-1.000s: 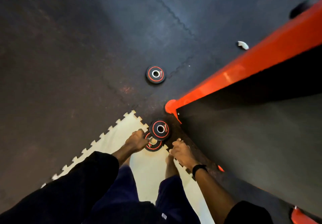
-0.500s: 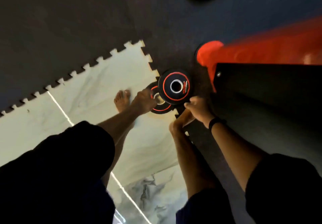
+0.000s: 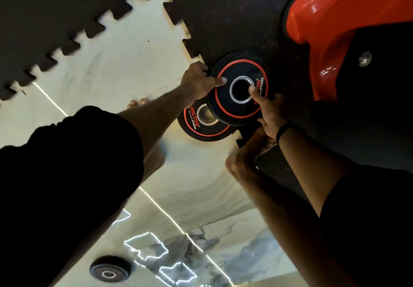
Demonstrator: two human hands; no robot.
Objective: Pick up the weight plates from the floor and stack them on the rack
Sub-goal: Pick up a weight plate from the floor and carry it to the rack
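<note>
A black interlocking rubber floor mat [image 3: 223, 14] meets pale marble-patterned tile [image 3: 125, 67] beside the orange steel foot [image 3: 312, 12] of a gym rack. A person in dark sleeves bends over two black, red-ringed weight plates. The upper plate [image 3: 225, 105] overlaps a lower plate [image 3: 201, 126] printed "HILTON FITNESS", which lies across the mat's edge. The left hand [image 3: 197, 81] grips the upper plate's left rim, thumb pressed on its face. The right hand [image 3: 269, 112] holds the opposite side, thumb hooked at the steel centre hole; its fingers are hidden beneath. Whether the plate has cleared the one below is hard to judge. A third plate [image 3: 110, 269] lies on the tile, well apart.
</note>
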